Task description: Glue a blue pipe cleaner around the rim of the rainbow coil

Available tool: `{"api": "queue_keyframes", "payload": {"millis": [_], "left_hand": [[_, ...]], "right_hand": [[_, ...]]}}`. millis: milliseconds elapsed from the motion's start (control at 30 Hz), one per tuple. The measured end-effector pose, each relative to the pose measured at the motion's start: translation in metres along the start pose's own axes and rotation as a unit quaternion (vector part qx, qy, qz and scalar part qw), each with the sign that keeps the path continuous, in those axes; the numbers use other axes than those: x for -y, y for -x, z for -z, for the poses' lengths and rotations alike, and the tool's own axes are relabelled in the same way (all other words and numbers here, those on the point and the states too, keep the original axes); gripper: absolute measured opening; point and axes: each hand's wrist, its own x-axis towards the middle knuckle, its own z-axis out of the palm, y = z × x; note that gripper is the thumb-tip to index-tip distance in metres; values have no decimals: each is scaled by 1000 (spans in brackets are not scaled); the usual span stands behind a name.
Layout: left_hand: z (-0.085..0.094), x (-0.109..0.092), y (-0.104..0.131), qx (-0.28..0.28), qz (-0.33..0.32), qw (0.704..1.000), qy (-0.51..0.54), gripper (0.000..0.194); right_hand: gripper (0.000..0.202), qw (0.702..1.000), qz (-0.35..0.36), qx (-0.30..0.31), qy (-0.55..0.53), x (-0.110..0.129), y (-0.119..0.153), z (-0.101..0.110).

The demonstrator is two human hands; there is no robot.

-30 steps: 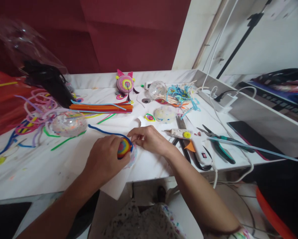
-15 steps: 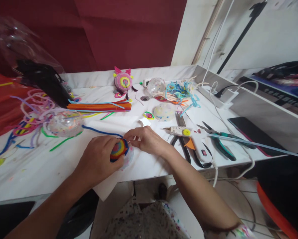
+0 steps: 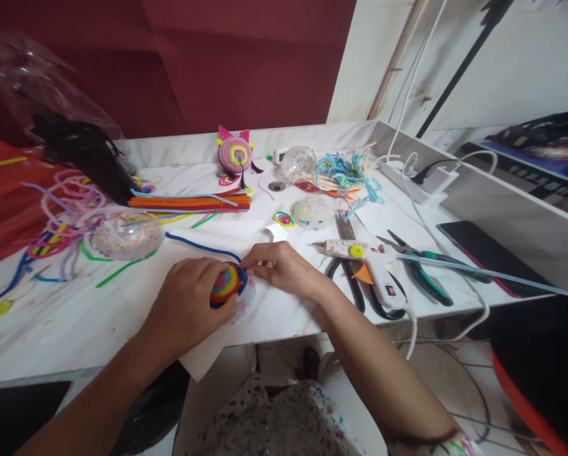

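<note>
My left hand point(image 3: 191, 301) is closed round a coiled pipe-cleaner disc point(image 3: 227, 283) with rings of red, orange, yellow and dark blue. Part of the disc is hidden under the fingers. A clear, speckled plastic dome point(image 3: 246, 301) shows at the disc's right edge. From the disc's top, a loose dark-blue pipe cleaner point(image 3: 201, 246) runs up and left over the white paper. My right hand point(image 3: 278, 269) pinches the blue pipe cleaner where it meets the disc's upper right rim.
A hot glue gun point(image 3: 373, 266) lies on scissors point(image 3: 347, 272) at the right, beside pliers point(image 3: 421, 272) and a phone point(image 3: 492, 256). Orange pipe cleaners point(image 3: 189, 201) and clear domes point(image 3: 126, 234) lie at the back left. A pink decorated ball point(image 3: 235, 153) stands by the wall.
The loose end of the blue pipe cleaner has shifted slightly to the right. Both hands keep nearly the same places on the disc; the view has shifted a little.
</note>
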Motion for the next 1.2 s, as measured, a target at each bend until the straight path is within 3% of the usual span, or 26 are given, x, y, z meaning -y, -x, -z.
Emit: {"api": "queue_keyframes", "payload": {"millis": [367,567,733,900,1000,1200], "left_hand": [[1,0,2,1,-4,1000,12,32],[1,-2,2,18,18,1000,15,30],[6,0,2,29,25,998,46,35],[5,22,24,43,49,987,149,58],[-4,34,46,-12,52,980,193,63],[-16,28,69,-4,115,975,188,78]], "right_hand": [[30,999,37,9,3,-3,-5,-4],[33,993,56,53,89,6,-11,-1],[53,988,86,60,112,9,-11,-1],[44,983,113,76,123,8,-6,-1],[42,982,111,76,133,8,-5,-2],[42,981,117,81,130,10,-6,-5]]}}
